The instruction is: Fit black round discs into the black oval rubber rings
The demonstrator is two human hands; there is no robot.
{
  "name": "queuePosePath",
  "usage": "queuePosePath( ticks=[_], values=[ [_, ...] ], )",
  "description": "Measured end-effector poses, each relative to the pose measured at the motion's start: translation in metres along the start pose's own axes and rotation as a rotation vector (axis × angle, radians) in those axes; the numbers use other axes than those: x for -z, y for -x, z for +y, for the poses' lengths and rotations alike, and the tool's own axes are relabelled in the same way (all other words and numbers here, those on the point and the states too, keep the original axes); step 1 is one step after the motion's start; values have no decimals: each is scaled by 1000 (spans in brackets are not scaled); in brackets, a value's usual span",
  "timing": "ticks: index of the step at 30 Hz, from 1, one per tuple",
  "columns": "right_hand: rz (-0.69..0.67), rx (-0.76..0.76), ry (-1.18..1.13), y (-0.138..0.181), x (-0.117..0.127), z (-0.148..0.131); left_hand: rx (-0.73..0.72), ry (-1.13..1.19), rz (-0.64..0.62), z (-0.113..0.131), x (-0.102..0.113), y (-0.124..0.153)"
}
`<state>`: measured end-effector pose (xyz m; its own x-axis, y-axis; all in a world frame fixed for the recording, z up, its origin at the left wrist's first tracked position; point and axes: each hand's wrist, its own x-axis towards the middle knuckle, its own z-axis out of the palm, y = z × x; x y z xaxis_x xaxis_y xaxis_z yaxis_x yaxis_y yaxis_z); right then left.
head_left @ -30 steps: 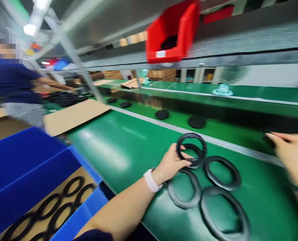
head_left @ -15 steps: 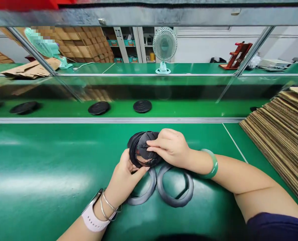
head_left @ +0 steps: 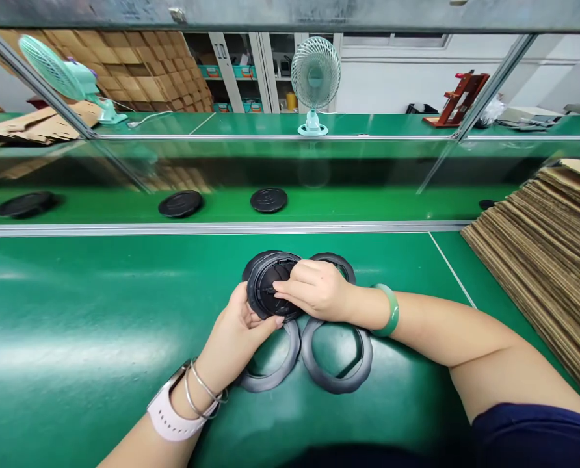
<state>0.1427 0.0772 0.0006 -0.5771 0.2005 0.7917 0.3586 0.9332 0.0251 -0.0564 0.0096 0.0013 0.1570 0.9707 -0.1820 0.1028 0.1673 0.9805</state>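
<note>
My left hand (head_left: 238,331) grips the lower left edge of a black round disc with a rubber ring (head_left: 269,289), held tilted above the green table (head_left: 90,325). My right hand (head_left: 314,289) presses its fingertips on the face of the same disc from the right. Under the hands two loose black rubber rings lie flat: one (head_left: 270,370) on the left, one (head_left: 336,357) on the right. A third ring (head_left: 341,263) peeks out behind my right hand.
Black discs (head_left: 268,199) (head_left: 180,203) (head_left: 24,204) sit on the green conveyor belt beyond a metal rail (head_left: 212,227). A stack of cardboard sheets (head_left: 548,260) fills the right side. Two small fans (head_left: 315,81) (head_left: 63,75) stand on the far table.
The view swung from the left bins to the table front. My right hand came in from the right onto the disc; both hands now hold it, shifted slightly left and lower.
</note>
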Motion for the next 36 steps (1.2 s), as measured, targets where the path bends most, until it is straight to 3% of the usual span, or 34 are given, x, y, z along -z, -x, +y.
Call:
queuePosePath(
  ticks=[11,36],
  values=[
    [20,99,37,-1,1,2,5,-28,-12,0,2,-1],
    [-70,86,33,1,0,2,16,-28,13,2,0,-1]
  ],
)
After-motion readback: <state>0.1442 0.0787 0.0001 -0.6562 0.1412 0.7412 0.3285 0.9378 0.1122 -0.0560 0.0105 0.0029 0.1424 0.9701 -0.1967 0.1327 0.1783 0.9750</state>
